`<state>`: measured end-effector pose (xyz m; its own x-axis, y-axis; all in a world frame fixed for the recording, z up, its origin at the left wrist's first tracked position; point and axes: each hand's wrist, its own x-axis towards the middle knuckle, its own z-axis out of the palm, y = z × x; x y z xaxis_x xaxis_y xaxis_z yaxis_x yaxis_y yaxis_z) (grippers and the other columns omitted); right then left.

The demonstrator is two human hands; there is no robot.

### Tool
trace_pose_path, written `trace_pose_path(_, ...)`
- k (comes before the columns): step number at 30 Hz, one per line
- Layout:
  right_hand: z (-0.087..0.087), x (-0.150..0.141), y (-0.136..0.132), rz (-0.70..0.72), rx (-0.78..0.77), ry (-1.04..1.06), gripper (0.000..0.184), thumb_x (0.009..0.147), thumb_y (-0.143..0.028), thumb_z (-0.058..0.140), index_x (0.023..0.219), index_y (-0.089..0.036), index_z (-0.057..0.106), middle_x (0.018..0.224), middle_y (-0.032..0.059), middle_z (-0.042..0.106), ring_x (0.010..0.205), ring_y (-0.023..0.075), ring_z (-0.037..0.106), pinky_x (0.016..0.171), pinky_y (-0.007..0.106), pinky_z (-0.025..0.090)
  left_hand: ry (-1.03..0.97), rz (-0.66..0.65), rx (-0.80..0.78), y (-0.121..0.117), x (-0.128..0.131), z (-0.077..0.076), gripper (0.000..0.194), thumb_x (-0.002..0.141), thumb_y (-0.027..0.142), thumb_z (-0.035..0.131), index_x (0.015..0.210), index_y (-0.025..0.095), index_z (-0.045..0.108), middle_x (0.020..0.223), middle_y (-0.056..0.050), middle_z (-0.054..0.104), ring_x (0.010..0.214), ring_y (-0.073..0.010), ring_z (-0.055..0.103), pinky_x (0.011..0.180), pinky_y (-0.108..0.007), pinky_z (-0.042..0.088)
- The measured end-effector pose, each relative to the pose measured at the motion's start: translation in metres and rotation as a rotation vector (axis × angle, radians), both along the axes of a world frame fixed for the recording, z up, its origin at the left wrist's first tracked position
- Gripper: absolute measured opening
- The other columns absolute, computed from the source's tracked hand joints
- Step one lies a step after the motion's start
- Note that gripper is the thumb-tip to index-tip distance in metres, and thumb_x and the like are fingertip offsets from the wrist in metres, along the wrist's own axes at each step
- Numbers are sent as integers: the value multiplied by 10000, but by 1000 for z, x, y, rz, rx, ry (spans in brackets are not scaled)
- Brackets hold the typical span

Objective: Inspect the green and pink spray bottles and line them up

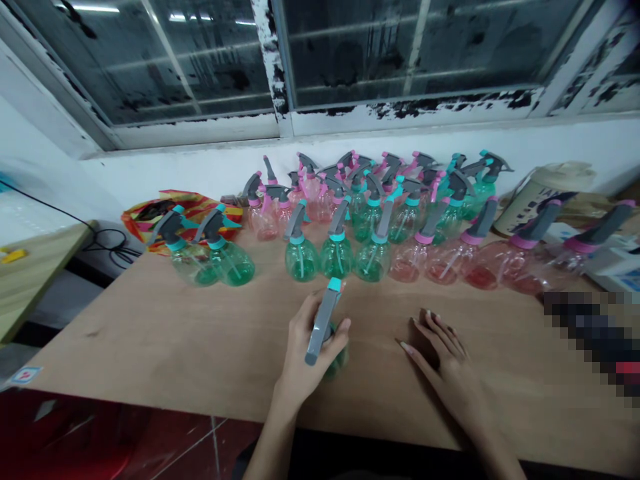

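My left hand point(305, 353) is closed around the neck of a green spray bottle point(324, 327) with a grey trigger head and a teal nozzle. Most of that bottle's body is hidden beneath the hand. My right hand point(450, 367) rests low over the table with its fingers spread and nothing in them. Ahead of both hands stands a front row of spray bottles: green ones point(337, 257) in the middle and pink ones point(407, 260) to the right. Two more green spray bottles point(233, 262) stand apart at the left.
More pink and green spray bottles point(367, 217) crowd behind, against the wall. A red and yellow bag point(200, 207) lies at the back left. A pale jug point(543, 190) stands back right, and a pixelated dark area point(590, 327) covers the right edge. The wooden table's point(165, 360) front edge is near me.
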<state>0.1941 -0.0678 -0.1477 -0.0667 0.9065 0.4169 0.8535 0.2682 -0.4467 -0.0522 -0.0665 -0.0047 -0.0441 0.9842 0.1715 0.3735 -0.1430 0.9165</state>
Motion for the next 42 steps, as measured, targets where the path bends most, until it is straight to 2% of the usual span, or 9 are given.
trace_pose_path(12, 3, -1, 0, 1, -3, -10, 599, 880, -580, 396, 1277, -149, 519, 1382, 149, 484, 1326, 284, 368, 1074, 520, 295, 121, -34, 96, 6, -2, -2, 369, 788, 144, 581, 1145, 239, 564, 1141, -73, 626, 1051, -231, 601, 907, -371, 465)
trace_pose_path(18, 2, 0, 0, 7, -2, -5, 593, 879, -578, 400, 1277, -155, 520, 1377, 148, 491, 1323, 287, 373, 1075, 530, 290, 139, 41, 111, 9, 2, 2, 101, 837, 240, 556, 921, 204, 597, 889, -62, 685, 819, -220, 669, 751, -350, 516)
trace_pose_path(22, 2, 0, 1, 2, 2, -10, 594, 880, -575, 400, 1276, -150, 522, 1377, 150, 491, 1324, 287, 371, 1078, 525, 286, 175, 31, 119, 10, 1, 4, 98, 863, 276, 529, 815, 220, 593, 811, -53, 682, 825, -230, 670, 742, -349, 517)
trace_pose_path(26, 2, -1, 1, 4, -1, -13, 597, 881, -575, 399, 1272, -142, 525, 1375, 156, 491, 1322, 288, 374, 1076, 523, 289, 138, -1, 129, 9, -1, 1, 116, 853, 238, 531, 929, 229, 617, 902, -63, 687, 879, -226, 665, 812, -357, 499)
trace_pose_path(29, 1, -1, 0, 4, -3, -8, 586, 879, -573, 406, 1267, -152, 528, 1377, 149, 492, 1323, 286, 374, 1074, 524, 294, 117, -3, 152, 10, -1, -3, 311, 804, 159, 531, 1099, 231, 595, 1023, -69, 663, 959, -225, 638, 866, -361, 475)
trace_pose_path(32, 0, 0, 0, 0, 2, -6, 595, 875, -581, 406, 1264, -149, 529, 1376, 153, 492, 1318, 291, 380, 1070, 527, 299, 101, 29, 155, 12, 1, -8, 371, 761, 126, 529, 1110, 234, 597, 925, -48, 665, 817, -204, 649, 794, -354, 497)
trace_pose_path(35, 0, 0, 1, 1, 1, -12, 609, 874, -590, 401, 1267, -142, 527, 1376, 156, 490, 1319, 295, 378, 1070, 531, 296, 83, 55, 154, 13, 3, -10, 340, 734, 120, 533, 1043, 232, 620, 794, -19, 640, 695, -184, 629, 702, -335, 509)
trace_pose_path(39, 2, -1, 1, 11, -3, -14, 614, 880, -587, 395, 1269, -131, 529, 1378, 156, 488, 1323, 289, 372, 1078, 521, 290, 72, 87, 155, 13, 4, -11, 306, 735, 122, 535, 1006, 230, 627, 734, -2, 602, 644, -169, 604, 641, -311, 499)
trace_pose_path(42, 2, -1, 1, 15, -1, -11, 618, 883, -587, 387, 1267, -125, 530, 1375, 160, 490, 1324, 288, 370, 1076, 518, 293, 68, 68, 142, 11, 4, -11, 351, 741, 100, 528, 1052, 237, 618, 730, 3, 593, 653, -163, 601, 655, -304, 496)
